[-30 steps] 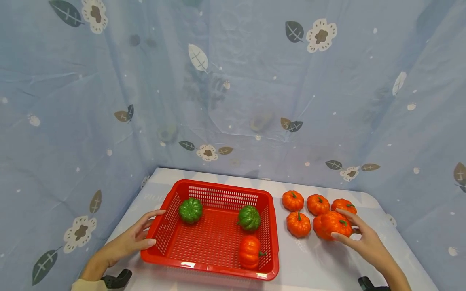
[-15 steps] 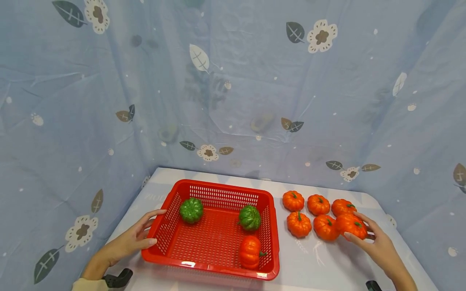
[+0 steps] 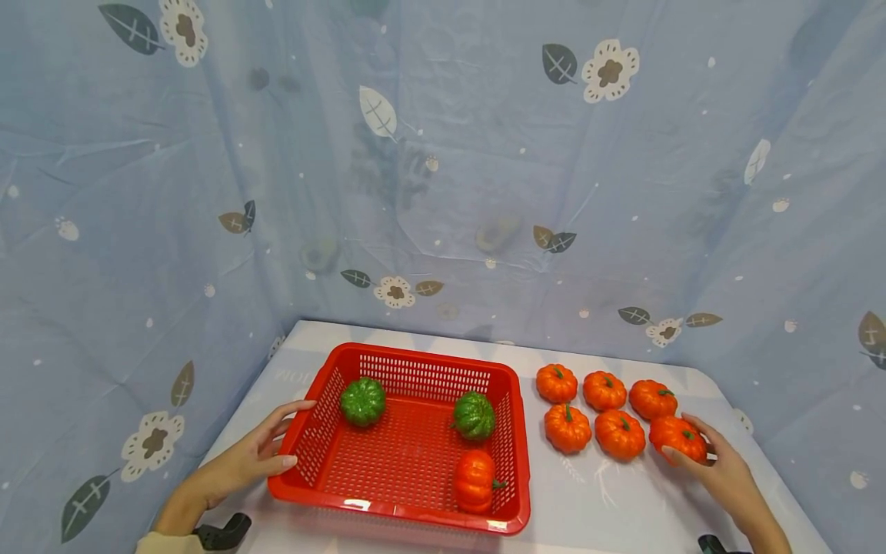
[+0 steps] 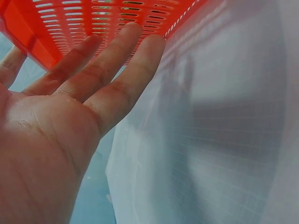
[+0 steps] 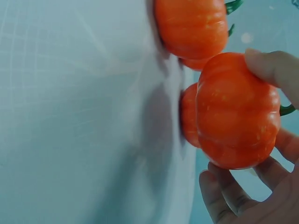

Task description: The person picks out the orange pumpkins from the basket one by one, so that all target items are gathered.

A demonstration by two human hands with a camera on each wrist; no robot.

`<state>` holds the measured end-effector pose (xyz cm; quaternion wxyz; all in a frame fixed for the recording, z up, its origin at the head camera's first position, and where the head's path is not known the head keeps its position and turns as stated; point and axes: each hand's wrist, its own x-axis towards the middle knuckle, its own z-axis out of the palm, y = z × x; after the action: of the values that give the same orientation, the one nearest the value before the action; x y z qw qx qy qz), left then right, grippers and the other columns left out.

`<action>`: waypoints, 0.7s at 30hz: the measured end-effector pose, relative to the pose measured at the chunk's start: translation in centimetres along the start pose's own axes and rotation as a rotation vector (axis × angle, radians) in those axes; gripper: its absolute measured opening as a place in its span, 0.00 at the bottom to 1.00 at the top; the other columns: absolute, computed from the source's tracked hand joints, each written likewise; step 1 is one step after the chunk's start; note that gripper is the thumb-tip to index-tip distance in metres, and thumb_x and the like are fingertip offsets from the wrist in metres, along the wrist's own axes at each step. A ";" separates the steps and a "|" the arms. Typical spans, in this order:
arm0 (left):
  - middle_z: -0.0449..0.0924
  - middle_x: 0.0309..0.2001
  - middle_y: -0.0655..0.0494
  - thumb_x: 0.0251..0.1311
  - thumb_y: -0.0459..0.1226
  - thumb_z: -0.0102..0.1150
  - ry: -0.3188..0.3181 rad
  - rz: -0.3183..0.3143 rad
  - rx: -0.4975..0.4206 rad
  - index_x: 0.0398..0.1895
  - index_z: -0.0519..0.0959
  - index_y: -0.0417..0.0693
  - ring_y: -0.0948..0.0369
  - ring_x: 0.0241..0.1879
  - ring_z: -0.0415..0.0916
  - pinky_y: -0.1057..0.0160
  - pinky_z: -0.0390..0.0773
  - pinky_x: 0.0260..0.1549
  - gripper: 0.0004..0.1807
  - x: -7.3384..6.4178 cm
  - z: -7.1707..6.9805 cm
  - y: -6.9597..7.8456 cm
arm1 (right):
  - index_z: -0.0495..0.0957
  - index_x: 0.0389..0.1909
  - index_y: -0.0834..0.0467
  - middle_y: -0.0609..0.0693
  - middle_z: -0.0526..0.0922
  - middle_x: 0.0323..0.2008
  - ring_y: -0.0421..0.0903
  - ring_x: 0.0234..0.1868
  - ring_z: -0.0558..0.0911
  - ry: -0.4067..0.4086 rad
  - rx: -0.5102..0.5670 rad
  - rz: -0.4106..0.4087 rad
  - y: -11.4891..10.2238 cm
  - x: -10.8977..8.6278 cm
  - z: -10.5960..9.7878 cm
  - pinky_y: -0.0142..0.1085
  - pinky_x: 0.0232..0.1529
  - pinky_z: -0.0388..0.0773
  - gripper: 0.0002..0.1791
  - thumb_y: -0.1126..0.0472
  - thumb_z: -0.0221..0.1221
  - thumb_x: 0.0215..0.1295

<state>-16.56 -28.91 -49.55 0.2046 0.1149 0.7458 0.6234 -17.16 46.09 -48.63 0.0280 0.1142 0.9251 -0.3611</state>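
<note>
A small orange pumpkin (image 3: 673, 438) with a green stem is held in my right hand (image 3: 723, 469), at the right end of the front row of pumpkins. In the right wrist view, the thumb (image 5: 273, 67) lies on one side of the held pumpkin (image 5: 237, 112) and the fingers on the other. Its underside shows a gap from the table there. On the other side, my left hand (image 3: 242, 458) touches the left side of the red basket (image 3: 388, 512). The left wrist view shows its fingers (image 4: 124, 91) nearly straight against the slotted wall.
Inside the basket are two green pumpkins (image 3: 363, 402) and an orange pumpkin (image 3: 474, 481) lying on its side. Several orange pumpkins (image 3: 567, 428) stand in two rows to the basket's right. A blue floral curtain (image 3: 443, 192) encloses the white table (image 3: 574, 508).
My right hand has moved right with the pumpkin, from in front of the middle pumpkin to the row's right end, and lower. The left hand and basket stay put.
</note>
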 end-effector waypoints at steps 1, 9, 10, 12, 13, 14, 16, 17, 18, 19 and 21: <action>0.44 0.79 0.35 0.68 0.39 0.60 -0.001 0.001 -0.002 0.82 0.48 0.61 0.37 0.71 0.55 0.48 0.82 0.54 0.44 0.0 0.0 0.0 | 0.44 0.82 0.62 0.77 0.47 0.75 0.75 0.67 0.58 -0.010 -0.005 0.009 0.2 0.2 0.0 0.69 0.60 0.68 0.58 0.33 0.63 0.66; 0.45 0.79 0.37 0.67 0.40 0.61 0.016 -0.003 -0.006 0.81 0.48 0.63 0.39 0.70 0.57 0.49 0.82 0.53 0.44 0.1 0.0 -0.1 | 0.43 0.81 0.64 0.79 0.45 0.74 0.77 0.68 0.55 -0.045 -0.005 0.059 1.0 1.4 0.5 0.71 0.62 0.65 0.63 0.30 0.63 0.62; 0.45 0.79 0.37 0.67 0.40 0.61 0.018 -0.002 -0.002 0.81 0.48 0.62 0.39 0.70 0.57 0.49 0.82 0.53 0.45 0.1 0.0 -0.1 | 0.42 0.81 0.64 0.79 0.44 0.75 0.77 0.69 0.54 -0.053 -0.001 0.068 1.1 1.5 0.5 0.72 0.63 0.63 0.64 0.30 0.64 0.62; 0.44 0.79 0.36 0.67 0.40 0.61 0.015 -0.001 0.000 0.82 0.48 0.62 0.38 0.71 0.57 0.49 0.82 0.54 0.45 0.1 0.0 -0.1 | 0.41 0.81 0.64 0.79 0.43 0.75 0.78 0.70 0.52 -0.065 0.000 0.088 1.2 1.7 0.6 0.73 0.64 0.61 0.65 0.29 0.64 0.60; 0.44 0.79 0.36 0.67 0.40 0.61 0.013 0.001 0.005 0.82 0.48 0.61 0.38 0.71 0.56 0.49 0.82 0.54 0.45 0.1 0.0 -0.1 | 0.41 0.81 0.64 0.79 0.43 0.75 0.78 0.70 0.51 -0.070 -0.003 0.092 1.3 1.8 0.6 0.74 0.64 0.59 0.66 0.28 0.64 0.60; 0.43 0.79 0.36 0.67 0.40 0.60 0.012 0.001 0.005 0.82 0.48 0.61 0.37 0.71 0.56 0.49 0.82 0.54 0.45 0.1 0.0 -0.1 | 0.41 0.81 0.64 0.79 0.43 0.75 0.79 0.71 0.50 -0.072 -0.004 0.094 1.4 1.8 0.7 0.74 0.64 0.59 0.66 0.28 0.64 0.60; 0.43 0.79 0.36 0.68 0.39 0.60 0.011 -0.003 0.003 0.82 0.48 0.61 0.36 0.72 0.54 0.48 0.81 0.55 0.44 0.0 0.1 0.0 | 0.41 0.81 0.64 0.79 0.44 0.74 0.79 0.71 0.50 -0.073 -0.008 0.094 1.6 1.9 0.7 0.74 0.64 0.59 0.66 0.28 0.64 0.60; 0.42 0.79 0.36 0.68 0.40 0.60 0.013 -0.005 0.006 0.82 0.48 0.61 0.36 0.72 0.54 0.47 0.81 0.55 0.44 -0.1 0.1 0.0 | 0.41 0.81 0.65 0.79 0.44 0.74 0.79 0.71 0.50 -0.072 -0.011 0.090 1.7 1.9 0.7 0.74 0.64 0.59 0.66 0.28 0.64 0.60; 0.42 0.80 0.36 0.68 0.40 0.61 0.016 -0.010 0.010 0.82 0.48 0.61 0.36 0.72 0.54 0.47 0.81 0.55 0.45 -0.1 0.1 0.0 | 0.41 0.81 0.64 0.79 0.44 0.74 0.79 0.71 0.50 -0.070 -0.011 0.086 1.7 1.9 0.7 0.74 0.64 0.58 0.66 0.29 0.64 0.61; 0.42 0.80 0.36 0.67 0.40 0.61 0.019 -0.011 0.013 0.82 0.48 0.61 0.36 0.72 0.54 0.47 0.81 0.55 0.45 -0.2 0.1 0.0 | 0.41 0.81 0.65 0.79 0.44 0.74 0.79 0.71 0.50 -0.068 -0.010 0.081 1.8 1.9 0.8 0.74 0.64 0.59 0.65 0.29 0.63 0.61; 0.42 0.79 0.36 0.67 0.40 0.61 0.022 -0.013 0.016 0.82 0.47 0.61 0.36 0.72 0.54 0.46 0.81 0.55 0.45 -0.2 0.1 0.1 | 0.41 0.81 0.65 0.79 0.44 0.74 0.79 0.71 0.51 -0.065 -0.007 0.071 1.8 1.9 0.8 0.74 0.64 0.59 0.64 0.29 0.63 0.62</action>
<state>-16.34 -28.88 -49.46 0.1997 0.1048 0.7537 0.6174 -18.60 47.24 -50.65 0.0713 0.1349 0.9204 -0.3600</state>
